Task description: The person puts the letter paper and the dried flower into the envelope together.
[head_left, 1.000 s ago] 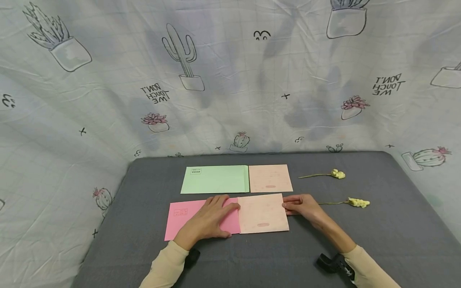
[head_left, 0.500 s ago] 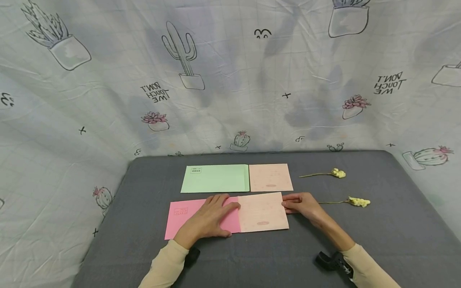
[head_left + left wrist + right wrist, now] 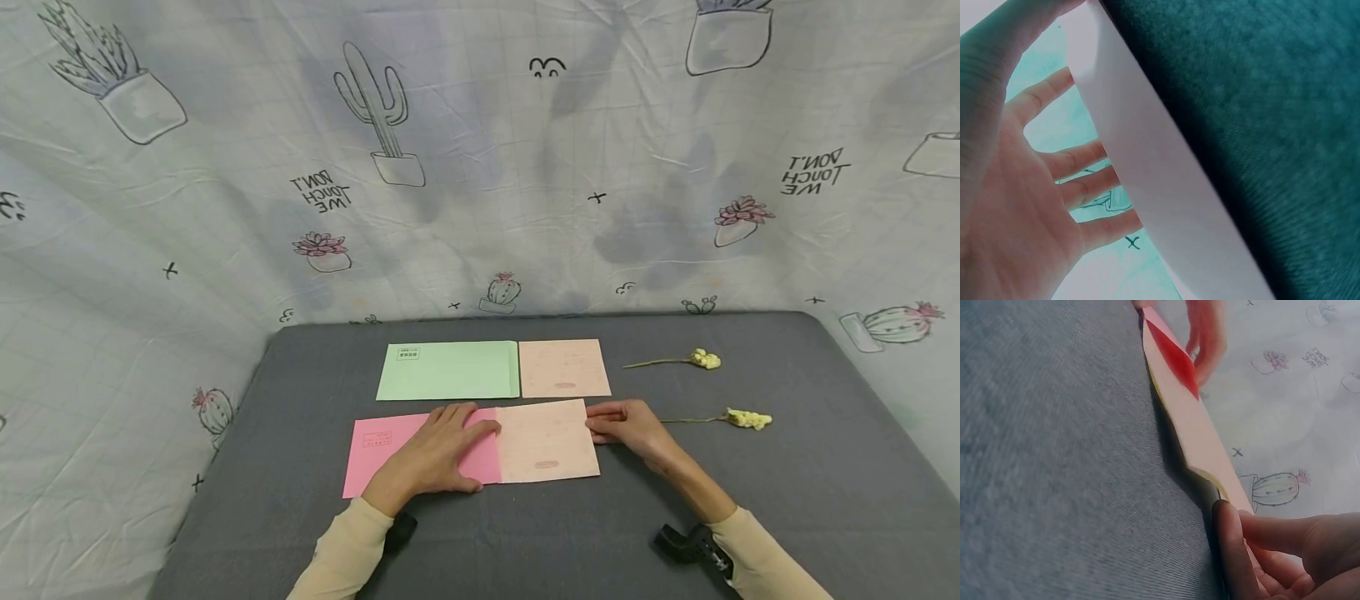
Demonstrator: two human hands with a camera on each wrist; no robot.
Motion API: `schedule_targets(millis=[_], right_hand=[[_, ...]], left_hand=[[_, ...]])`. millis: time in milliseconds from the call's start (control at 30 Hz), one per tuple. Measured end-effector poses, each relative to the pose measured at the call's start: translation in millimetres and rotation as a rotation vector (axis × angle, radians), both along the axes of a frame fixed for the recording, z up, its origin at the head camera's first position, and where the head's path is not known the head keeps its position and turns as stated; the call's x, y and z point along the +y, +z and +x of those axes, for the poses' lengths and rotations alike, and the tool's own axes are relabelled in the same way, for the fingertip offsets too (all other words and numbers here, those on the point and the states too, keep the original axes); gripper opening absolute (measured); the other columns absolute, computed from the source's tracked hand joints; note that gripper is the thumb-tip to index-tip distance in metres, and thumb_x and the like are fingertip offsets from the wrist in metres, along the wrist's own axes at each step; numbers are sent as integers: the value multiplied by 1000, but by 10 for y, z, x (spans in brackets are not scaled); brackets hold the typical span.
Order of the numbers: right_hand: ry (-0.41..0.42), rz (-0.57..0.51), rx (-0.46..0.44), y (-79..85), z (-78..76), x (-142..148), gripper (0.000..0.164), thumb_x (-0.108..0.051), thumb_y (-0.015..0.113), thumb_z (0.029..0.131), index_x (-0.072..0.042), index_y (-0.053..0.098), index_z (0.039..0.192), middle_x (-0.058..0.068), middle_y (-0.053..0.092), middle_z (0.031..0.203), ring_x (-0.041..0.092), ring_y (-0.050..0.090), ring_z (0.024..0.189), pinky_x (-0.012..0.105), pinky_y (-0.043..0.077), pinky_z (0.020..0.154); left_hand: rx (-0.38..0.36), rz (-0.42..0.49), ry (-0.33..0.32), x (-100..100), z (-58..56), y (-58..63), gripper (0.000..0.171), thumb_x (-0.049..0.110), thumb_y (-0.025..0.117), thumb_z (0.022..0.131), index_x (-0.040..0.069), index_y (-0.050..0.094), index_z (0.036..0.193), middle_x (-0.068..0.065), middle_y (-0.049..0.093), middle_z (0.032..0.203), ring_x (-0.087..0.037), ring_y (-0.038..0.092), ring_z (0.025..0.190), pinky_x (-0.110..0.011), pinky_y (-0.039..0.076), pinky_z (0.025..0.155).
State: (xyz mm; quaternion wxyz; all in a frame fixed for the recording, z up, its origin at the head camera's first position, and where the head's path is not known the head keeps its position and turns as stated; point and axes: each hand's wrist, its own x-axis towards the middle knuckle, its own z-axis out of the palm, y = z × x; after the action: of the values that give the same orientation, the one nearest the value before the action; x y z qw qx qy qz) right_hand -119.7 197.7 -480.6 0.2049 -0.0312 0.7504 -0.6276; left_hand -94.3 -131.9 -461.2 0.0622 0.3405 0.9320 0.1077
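A pink envelope [image 3: 373, 460] lies near the middle of the grey table. My left hand [image 3: 431, 454] spans it, holding it between the thumb at the near edge and fingers at the far edge. In the right wrist view the envelope's mouth [image 3: 1179, 362] bows apart, showing red inside. A peach card [image 3: 546, 442] has its left end at that mouth. My right hand [image 3: 632, 431] pinches the card's right edge, thumb against fingers [image 3: 1230, 534]. The card bends slightly near this grip. The left wrist view shows the left palm [image 3: 1029, 181] raised over the envelope [image 3: 1141, 137].
Behind lie a green envelope [image 3: 450, 372] and another peach card [image 3: 564, 368], side by side. Two yellow dried flowers lie right: one [image 3: 705, 359] farther back, the other [image 3: 747, 419] beside my right hand. A printed cloth [image 3: 480, 167] hangs behind the table [image 3: 525, 550].
The right hand and its peach card have shifted very slightly left toward the pink envelope. The left hand stays in place on the envelope.
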Motion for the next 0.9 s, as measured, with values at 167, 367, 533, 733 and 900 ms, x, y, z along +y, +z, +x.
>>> schedule_targets(millis=[167,367,533,733,900], right_hand=[[-3,9,1,10,11,-18,35,-3,62,94,19,57,121,22,70,104,16,72,85,30,58,75],[-31,26,-9,3,24,-14,33,0,62,93,20,57,119,21,70,101,12,71,81,28,58,73],[-30,19,-8,11,23,-19,33,-1,63,93,20,57,119,21,70,102,12,71,82,29,58,74],[-33,24,-16,17,7,-8,33,-1,63,93,20,57,118,20,71,100,12,71,81,29,58,73],[-29,15,-27,24,16,-23,33,0,63,93,20,57,118,20,70,100,13,71,81,29,58,73]], left_hand=[[-8,-3,1,-4,3,9,76,47,84,70,24,52,136,-10,47,135,-26,42,127,-50,34,107],[-1,-20,-10,4,-9,23,76,47,83,71,23,52,135,-10,47,134,-26,42,125,-50,34,107],[8,-35,-21,12,-19,44,75,47,83,71,23,53,135,-9,47,132,-26,42,122,-50,36,105],[2,-37,-24,13,-11,63,73,46,82,71,24,53,135,-9,47,132,-26,43,123,-49,36,105],[-2,-40,-20,13,-6,73,74,47,82,71,24,53,135,-9,47,133,-26,42,123,-49,35,106]])
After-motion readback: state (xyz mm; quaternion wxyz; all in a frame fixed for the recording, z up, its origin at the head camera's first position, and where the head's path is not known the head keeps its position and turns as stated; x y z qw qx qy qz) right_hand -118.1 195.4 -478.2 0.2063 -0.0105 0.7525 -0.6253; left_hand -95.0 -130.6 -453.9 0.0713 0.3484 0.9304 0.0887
